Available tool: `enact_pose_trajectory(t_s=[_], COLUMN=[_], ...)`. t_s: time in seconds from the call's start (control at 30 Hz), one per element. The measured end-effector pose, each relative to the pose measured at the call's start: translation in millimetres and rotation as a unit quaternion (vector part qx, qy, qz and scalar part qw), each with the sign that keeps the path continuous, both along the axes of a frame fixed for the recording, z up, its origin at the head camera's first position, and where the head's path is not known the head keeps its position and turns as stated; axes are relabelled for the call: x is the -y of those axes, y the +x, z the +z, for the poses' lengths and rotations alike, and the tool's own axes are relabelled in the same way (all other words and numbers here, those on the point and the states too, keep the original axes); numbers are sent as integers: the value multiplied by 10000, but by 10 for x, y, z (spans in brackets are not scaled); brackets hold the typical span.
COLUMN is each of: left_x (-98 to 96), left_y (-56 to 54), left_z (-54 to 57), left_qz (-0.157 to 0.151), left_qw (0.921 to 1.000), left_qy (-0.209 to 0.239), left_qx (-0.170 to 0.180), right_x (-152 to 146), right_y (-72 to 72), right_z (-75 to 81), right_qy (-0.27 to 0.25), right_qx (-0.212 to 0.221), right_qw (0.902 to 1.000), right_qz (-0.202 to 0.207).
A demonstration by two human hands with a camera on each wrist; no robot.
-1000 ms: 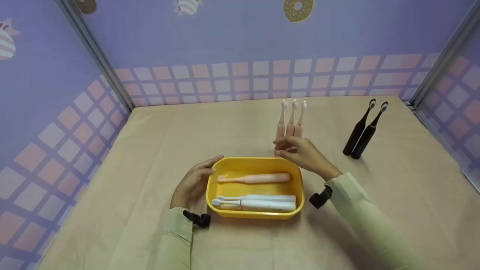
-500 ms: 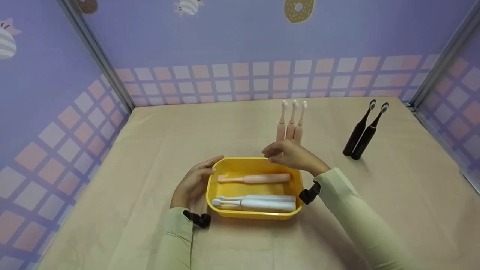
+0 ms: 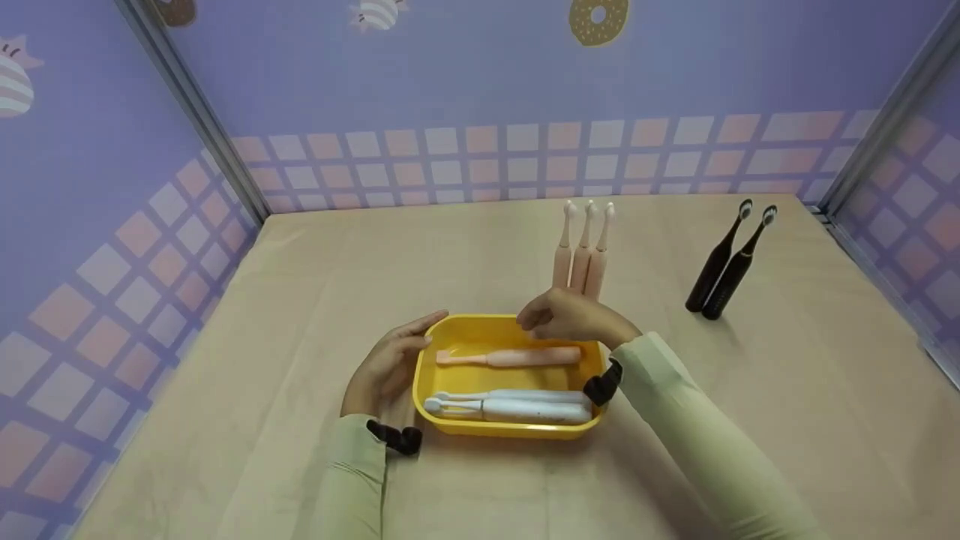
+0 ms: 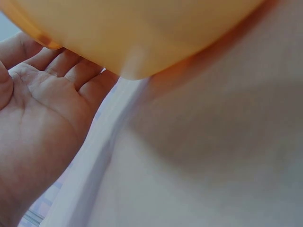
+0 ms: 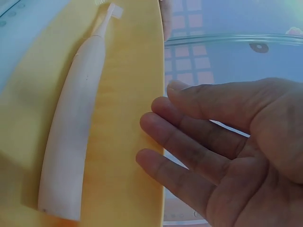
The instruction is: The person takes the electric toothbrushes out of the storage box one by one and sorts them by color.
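A: There's the pink toothbrush [image 3: 532, 357], lying inside the yellow tub [image 3: 510, 430], white toothbrushes [image 3: 536, 411] along the near side!
B: And who's holding what?
A: Right grip [image 3: 574, 315] released, fingers loose by the tub's far rim; left grip [image 3: 385, 367] resting against the left end, unclenched.
B: Beyond, on the counter [image 3: 390, 262], three pale-pink toothbrushes [image 3: 582, 262] stand upright; farther right, two black toothbrushes [image 3: 721, 270], side by side.

- Lilac back wall [image 3: 480, 75], a gold doughnut print [image 3: 598, 34] near its top
- Pink-and-white checked band [image 3: 480, 139] along the wall's foot
- Grey metal corner posts [image 3: 178, 90], left and right
- Beige tablecloth [image 3: 375, 262], faintly creased
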State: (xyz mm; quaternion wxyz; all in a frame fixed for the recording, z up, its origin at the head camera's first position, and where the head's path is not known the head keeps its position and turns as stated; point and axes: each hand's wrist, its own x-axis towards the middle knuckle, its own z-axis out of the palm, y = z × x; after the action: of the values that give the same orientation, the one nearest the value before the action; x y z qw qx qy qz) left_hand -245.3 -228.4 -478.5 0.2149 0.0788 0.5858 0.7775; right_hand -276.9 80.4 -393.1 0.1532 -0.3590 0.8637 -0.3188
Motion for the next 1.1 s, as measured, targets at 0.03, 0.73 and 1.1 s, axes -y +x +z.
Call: enact_pose_trajectory(t_s=[0.03, 0.73, 1.1], left_x=[-1, -11, 0], left_y=[0, 12, 6], left_z=[-1, 13, 11], left_qz=[17, 78, -144], left_qw=[10000, 9997, 9998], left_qy=[15, 186, 42], left_qx=[20, 99, -97], right_x=[11, 140, 144], right_y=[2, 0, -17], right_z=[-1, -147, -244], right_qy=[57, 892, 1355], right_qx=[63, 523, -183], right_qw=[10000, 9944, 9901], right_qz=[-15, -230, 323])
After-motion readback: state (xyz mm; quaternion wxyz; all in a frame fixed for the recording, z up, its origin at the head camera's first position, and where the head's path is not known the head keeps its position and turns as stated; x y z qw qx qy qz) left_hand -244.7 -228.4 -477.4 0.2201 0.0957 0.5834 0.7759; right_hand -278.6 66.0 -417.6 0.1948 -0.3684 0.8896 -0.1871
